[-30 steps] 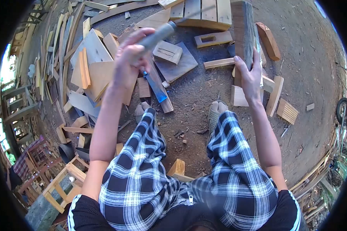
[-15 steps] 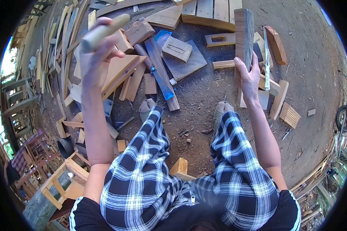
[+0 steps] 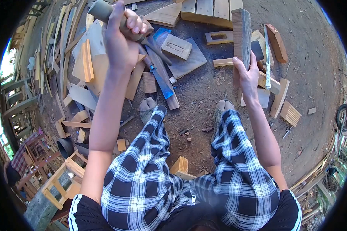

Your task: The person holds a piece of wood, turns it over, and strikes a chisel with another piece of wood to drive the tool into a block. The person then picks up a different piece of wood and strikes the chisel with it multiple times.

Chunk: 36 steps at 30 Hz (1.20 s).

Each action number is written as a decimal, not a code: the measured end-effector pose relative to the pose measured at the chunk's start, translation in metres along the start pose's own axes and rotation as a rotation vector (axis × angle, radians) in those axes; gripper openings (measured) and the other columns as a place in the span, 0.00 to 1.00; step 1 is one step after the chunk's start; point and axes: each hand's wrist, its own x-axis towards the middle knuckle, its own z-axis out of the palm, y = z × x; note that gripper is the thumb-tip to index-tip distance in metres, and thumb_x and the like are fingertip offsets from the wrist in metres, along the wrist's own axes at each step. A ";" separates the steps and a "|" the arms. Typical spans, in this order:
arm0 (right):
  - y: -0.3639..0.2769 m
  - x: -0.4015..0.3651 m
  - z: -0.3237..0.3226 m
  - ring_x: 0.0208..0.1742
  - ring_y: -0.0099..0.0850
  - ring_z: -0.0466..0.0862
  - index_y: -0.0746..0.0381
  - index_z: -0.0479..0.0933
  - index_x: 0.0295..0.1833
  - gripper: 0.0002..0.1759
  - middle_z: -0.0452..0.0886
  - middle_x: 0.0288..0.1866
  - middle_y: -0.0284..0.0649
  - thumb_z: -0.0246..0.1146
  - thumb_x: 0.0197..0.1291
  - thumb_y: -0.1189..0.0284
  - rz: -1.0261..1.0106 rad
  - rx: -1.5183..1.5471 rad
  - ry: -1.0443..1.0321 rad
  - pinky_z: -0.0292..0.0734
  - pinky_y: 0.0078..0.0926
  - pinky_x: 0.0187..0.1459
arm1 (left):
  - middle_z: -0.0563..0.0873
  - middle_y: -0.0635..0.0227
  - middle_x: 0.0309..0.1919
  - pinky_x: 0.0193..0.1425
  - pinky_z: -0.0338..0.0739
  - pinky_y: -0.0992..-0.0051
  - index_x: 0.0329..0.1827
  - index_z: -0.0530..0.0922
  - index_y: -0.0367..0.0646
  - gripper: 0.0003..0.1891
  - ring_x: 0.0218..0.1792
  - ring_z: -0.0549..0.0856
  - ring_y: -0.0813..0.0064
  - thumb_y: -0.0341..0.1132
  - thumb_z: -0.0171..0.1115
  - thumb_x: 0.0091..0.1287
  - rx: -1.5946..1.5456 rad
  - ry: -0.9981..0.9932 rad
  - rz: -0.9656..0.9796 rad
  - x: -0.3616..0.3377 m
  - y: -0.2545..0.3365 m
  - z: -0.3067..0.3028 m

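Note:
My left hand (image 3: 121, 48) is raised at the upper left, its fingers wrapped round the thick handle (image 3: 100, 10) of a tool. The tool's thin dark shaft (image 3: 158, 52) slants down to the right, over a wooden strip and beside a square board (image 3: 191, 59). At the right, my right hand (image 3: 250, 79) grips the lower part of an upright dark-grained wooden block (image 3: 241, 36), thumb on the left side and fingers on the right. A wooden block with a rectangle marked on it (image 3: 176, 47) lies between the hands.
A blue-bladed tool (image 3: 165, 89) lies on the ground before my left foot (image 3: 147, 104). Wood pieces are heaped under my left arm. Right of the held block are a white-coated strip (image 3: 267, 61) and a curved reddish block (image 3: 277, 44). A wooden frame (image 3: 71, 169) stands lower left.
My left hand has moved right with the tool, whose shaft has swung from pointing up and right to down and right. My right hand and its block have barely moved.

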 end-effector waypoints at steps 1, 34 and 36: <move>0.000 0.000 0.000 0.59 0.34 0.77 0.65 0.62 0.74 0.42 0.76 0.58 0.47 0.65 0.63 0.52 0.012 -0.001 0.001 0.70 0.34 0.63 | 0.76 0.71 0.30 0.49 0.74 0.70 0.42 0.75 0.46 0.12 0.34 0.75 0.78 0.45 0.62 0.74 0.060 0.128 0.027 0.008 -0.005 -0.002; 0.017 -0.002 -0.007 0.58 0.38 0.79 0.69 0.62 0.73 0.43 0.76 0.59 0.53 0.67 0.62 0.53 -0.008 -0.022 -0.025 0.74 0.36 0.61 | 0.77 0.74 0.31 0.35 0.84 0.75 0.50 0.72 0.41 0.11 0.27 0.79 0.82 0.32 0.65 0.71 1.069 0.427 0.435 0.034 -0.070 0.004; 0.014 -0.003 -0.007 0.57 0.37 0.80 0.68 0.62 0.73 0.42 0.76 0.59 0.52 0.67 0.62 0.54 0.004 -0.025 -0.027 0.74 0.36 0.60 | 0.75 0.76 0.27 0.29 0.85 0.73 0.42 0.72 0.42 0.08 0.22 0.76 0.83 0.32 0.63 0.72 0.689 0.457 0.283 0.037 -0.071 0.006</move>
